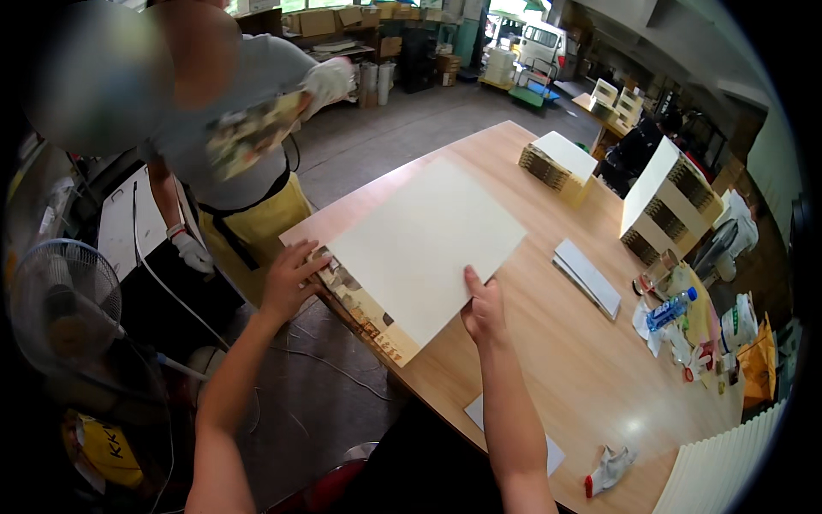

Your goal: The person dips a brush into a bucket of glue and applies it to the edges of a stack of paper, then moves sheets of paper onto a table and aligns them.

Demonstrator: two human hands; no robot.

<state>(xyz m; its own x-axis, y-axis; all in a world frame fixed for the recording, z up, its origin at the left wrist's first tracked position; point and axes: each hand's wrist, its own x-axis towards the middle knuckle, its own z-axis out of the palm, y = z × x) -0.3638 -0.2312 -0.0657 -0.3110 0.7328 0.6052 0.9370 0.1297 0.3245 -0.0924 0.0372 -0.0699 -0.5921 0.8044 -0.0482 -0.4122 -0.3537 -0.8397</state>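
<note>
A large cream-coloured board (pixel 428 248) lies tilted across the near-left edge of the wooden table. A printed strip (pixel 364 307) with brown pictures and dark red characters runs along its near-left side. My left hand (pixel 291 281) rests at the strip's far end, fingers apart and touching its corner; the underside of that hand is hidden. On the board's right edge, my right hand (pixel 485 307) has its thumb on top and the other fingers curled at the rim, partly out of sight. White paper (pixel 555 454) shows beside my right forearm.
On the wooden table (pixel 565 360) stand printed boxes (pixel 672 201), a folded white card (pixel 587 278), a water bottle (pixel 672 310) and a glove (pixel 610 471). A gloved co-worker (pixel 248 128) stands across the left side. A fan (pixel 67 287) and cables are at left.
</note>
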